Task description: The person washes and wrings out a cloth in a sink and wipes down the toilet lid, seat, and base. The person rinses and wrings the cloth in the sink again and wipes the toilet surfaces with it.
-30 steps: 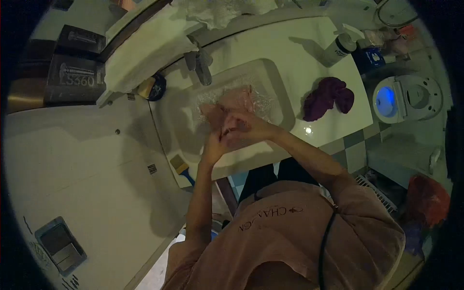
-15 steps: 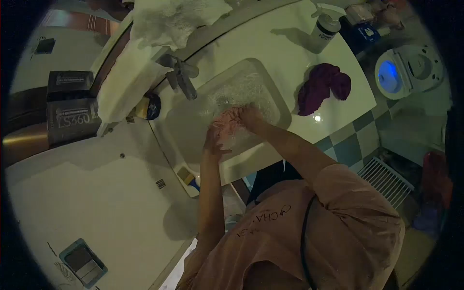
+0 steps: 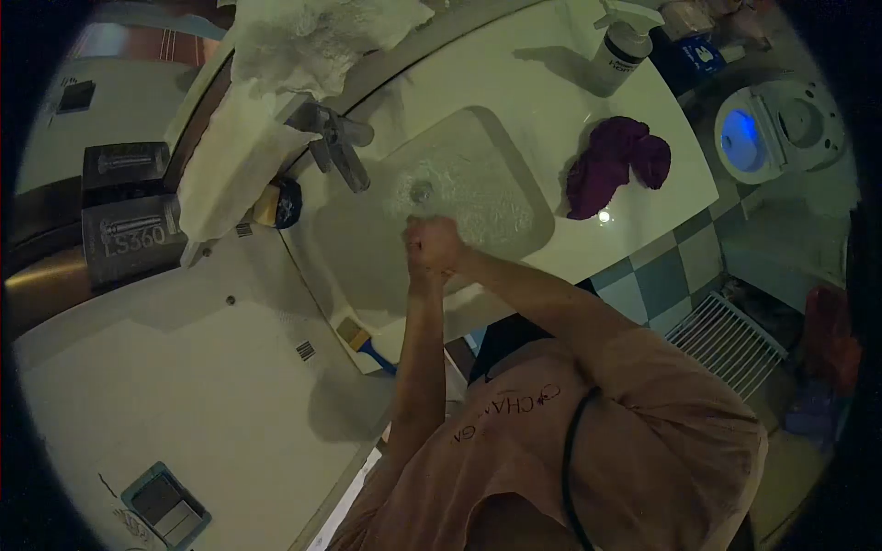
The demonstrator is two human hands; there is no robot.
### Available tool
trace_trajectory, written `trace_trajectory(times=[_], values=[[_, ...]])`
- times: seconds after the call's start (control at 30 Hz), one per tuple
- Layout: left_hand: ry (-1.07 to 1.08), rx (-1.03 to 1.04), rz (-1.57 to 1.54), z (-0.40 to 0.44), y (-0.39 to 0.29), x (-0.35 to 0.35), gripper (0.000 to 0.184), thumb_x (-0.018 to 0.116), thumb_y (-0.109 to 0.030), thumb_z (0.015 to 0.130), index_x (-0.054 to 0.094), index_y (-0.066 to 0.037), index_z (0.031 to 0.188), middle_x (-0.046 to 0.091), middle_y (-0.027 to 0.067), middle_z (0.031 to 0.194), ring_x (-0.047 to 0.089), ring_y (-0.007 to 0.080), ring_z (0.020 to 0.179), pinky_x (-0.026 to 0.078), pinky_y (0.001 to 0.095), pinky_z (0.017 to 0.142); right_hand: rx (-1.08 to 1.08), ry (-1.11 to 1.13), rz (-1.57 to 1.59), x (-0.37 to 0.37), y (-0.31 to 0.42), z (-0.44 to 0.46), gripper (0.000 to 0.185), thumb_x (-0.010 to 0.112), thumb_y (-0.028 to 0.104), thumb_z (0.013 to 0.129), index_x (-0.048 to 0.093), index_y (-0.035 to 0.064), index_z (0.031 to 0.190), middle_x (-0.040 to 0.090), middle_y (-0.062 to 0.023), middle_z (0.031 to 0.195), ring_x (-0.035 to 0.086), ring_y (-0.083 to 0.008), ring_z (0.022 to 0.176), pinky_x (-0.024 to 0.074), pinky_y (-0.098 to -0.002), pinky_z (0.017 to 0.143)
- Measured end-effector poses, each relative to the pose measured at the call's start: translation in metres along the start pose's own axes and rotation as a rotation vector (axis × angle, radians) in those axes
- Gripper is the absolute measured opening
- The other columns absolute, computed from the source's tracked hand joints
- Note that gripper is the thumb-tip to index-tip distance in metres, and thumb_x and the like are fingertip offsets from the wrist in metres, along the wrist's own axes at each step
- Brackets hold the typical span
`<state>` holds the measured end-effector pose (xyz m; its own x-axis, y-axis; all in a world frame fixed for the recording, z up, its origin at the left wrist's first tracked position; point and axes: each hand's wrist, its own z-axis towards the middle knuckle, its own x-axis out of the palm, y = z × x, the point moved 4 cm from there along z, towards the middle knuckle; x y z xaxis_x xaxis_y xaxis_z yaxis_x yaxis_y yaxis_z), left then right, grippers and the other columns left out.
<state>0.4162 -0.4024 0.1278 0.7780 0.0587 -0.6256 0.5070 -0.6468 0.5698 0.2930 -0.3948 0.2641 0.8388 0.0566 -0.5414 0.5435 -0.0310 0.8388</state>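
Note:
Over the near part of the sink [image 3: 367, 248], my left hand [image 3: 423, 266] and my right hand [image 3: 443, 242] are pressed together, fingers closed. Between them is the bunched pink cloth, almost wholly hidden by the fingers. My right hand lies on top and to the right, covering part of my left hand. Rippling water is in the basin around the round drain [image 3: 422, 191], just beyond the hands. The metal faucet [image 3: 342, 151] stands at the sink's far left edge.
A purple cloth [image 3: 606, 167] lies on the counter [image 3: 634, 225] to the right, with a pump bottle [image 3: 620, 57] behind it. A brush [image 3: 358, 338] rests at the near left corner. A round container [image 3: 278, 203] sits left of the faucet. A toilet [image 3: 781, 129] stands far right.
The pink cloth, spread in the water a second ago, is now bunched between my hands and hardly shows. My hands have closed together. The view has shifted, and the drain is uncovered.

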Motion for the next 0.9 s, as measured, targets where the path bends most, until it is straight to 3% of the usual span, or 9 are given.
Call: trace_trajectory(times=[0.17, 0.27, 0.33, 0.4, 0.47, 0.53, 0.6, 0.67, 0.9], values=[[-0.093, -0.613, -2.397, -0.057, 0.045, -0.059, 0.037, 0.049, -0.032, 0.093, 0.05, -0.002, 0.114, 0.056, 0.0098, 0.112, 0.056, 0.0214, 0.1, 0.047, 0.0319, 0.081, 0.177, -0.065, -0.17, 0.014, -0.095, 0.01, 0.028, 0.055, 0.023, 0.076, 0.059, 0.0044, 0.097, 0.063, -0.0201, 0.082, 0.062, -0.0379, 0.078, 0.0487, -0.0473, 0.068], [-0.578, -0.391, -1.689, -0.015, 0.038, 0.018, 0.042, 0.056, -0.034, 0.091, 0.047, -0.004, 0.117, 0.058, 0.0104, 0.102, 0.062, 0.0222, 0.085, 0.05, 0.0363, 0.066, 0.155, -0.012, -0.379, 0.017, -0.093, 0.009, 0.035, 0.053, 0.028, 0.082, 0.057, 0.0064, 0.11, 0.063, -0.0184, 0.097, 0.06, -0.0368, 0.09, 0.0436, -0.0467, 0.084], [-0.393, -0.401, -1.51, -0.02, 0.044, -0.033, 0.041, 0.054, -0.032, 0.09, 0.048, -0.002, 0.118, 0.059, 0.0115, 0.105, 0.061, 0.0247, 0.089, 0.049, 0.0375, 0.072, 0.128, 0.114, -0.488, 0.035, -0.111, 0.01, 0.041, 0.052, 0.032, 0.087, 0.057, 0.0076, 0.119, 0.063, -0.0176, 0.108, 0.058, -0.0367, 0.101, 0.0381, -0.0472, 0.098], [-0.229, -0.413, -1.325, -0.015, 0.045, -0.051, 0.041, 0.052, -0.031, 0.089, 0.05, -0.001, 0.118, 0.06, 0.0126, 0.109, 0.06, 0.0273, 0.093, 0.049, 0.0386, 0.079, -0.087, 0.246, -0.398, 0.078, -0.146, 0.011, 0.037, 0.054, 0.029, 0.084, 0.055, 0.0128, 0.117, 0.061, -0.0152, 0.105, 0.062, -0.0299, 0.09, 0.0493, -0.0423, 0.078], [-0.388, -0.22, -2.089, -0.008, 0.042, -0.054, 0.045, 0.054, -0.035, 0.086, 0.05, -0.007, 0.121, 0.059, 0.012, 0.113, 0.062, 0.0288, 0.091, 0.048, 0.0408, 0.082, 0.071, 0.291, -0.156, 0.065, -0.154, 0.024, 0.037, 0.054, 0.029, 0.084, 0.054, 0.0141, 0.118, 0.061, -0.0144, 0.105, 0.062, -0.0293, 0.092, 0.0496, -0.0422, 0.078], [-0.236, -0.138, -1.898, 0.02, 0.006, 0.059, 0.048, 0.053, -0.04, 0.087, 0.05, -0.008, 0.122, 0.059, 0.0111, 0.114, 0.061, 0.0283, 0.095, 0.048, 0.0399, 0.084, 0.225, 0.345, 0.096, 0.046, -0.128, 0.02, 0.038, 0.055, 0.028, 0.084, 0.054, 0.0155, 0.12, 0.061, -0.0136, 0.105, 0.061, -0.0287, 0.094, 0.0499, -0.0421, 0.077], [-0.119, -0.043, -1.702, 0.005, 0.011, 0.054, 0.05, 0.051, -0.045, 0.089, 0.051, -0.008, 0.124, 0.059, 0.0103, 0.115, 0.06, 0.0279, 0.099, 0.047, 0.039, 0.086, 0.156, 0.173, -0.453, -0.003, -0.058, 0.02, 0.026, 0.062, 0.025, 0.077, 0.067, 0.014, 0.1, 0.063, -0.0099, 0.098, 0.057, -0.0282, 0.101, 0.0495, -0.0426, 0.082], [0.455, -0.225, -2.944, -0.054, 0.048, -0.078, 0.051, 0.049, -0.046, 0.091, 0.05, -0.009, 0.127, 0.056, 0.0112, 0.12, 0.055, 0.0252, 0.108, 0.045, 0.0414, 0.09, -0.133, 0.144, -0.498, 0.021, -0.045, 0.014, 0.023, 0.063, 0.022, 0.076, 0.068, 0.0135, 0.097, 0.063, -0.0109, 0.093, 0.058, -0.0292, 0.099, 0.0492, -0.0438, 0.081], [0.498, 0.266, -2.871, -0.045, 0.056, -0.066, 0.046, 0.042, -0.034, 0.097, 0.04, -0.005, 0.134, 0.049, 0.0125, 0.129, 0.054, 0.024, 0.107, 0.049, 0.0399, 0.084, -0.643, 0.37, 0.242, -0.048, 0.078, -0.027, 0.015, 0.063, 0.012, 0.07, 0.062, 0.004, 0.083, 0.062, -0.0149, 0.086, 0.057, -0.0326, 0.082, 0.0445, -0.0399, 0.073]])
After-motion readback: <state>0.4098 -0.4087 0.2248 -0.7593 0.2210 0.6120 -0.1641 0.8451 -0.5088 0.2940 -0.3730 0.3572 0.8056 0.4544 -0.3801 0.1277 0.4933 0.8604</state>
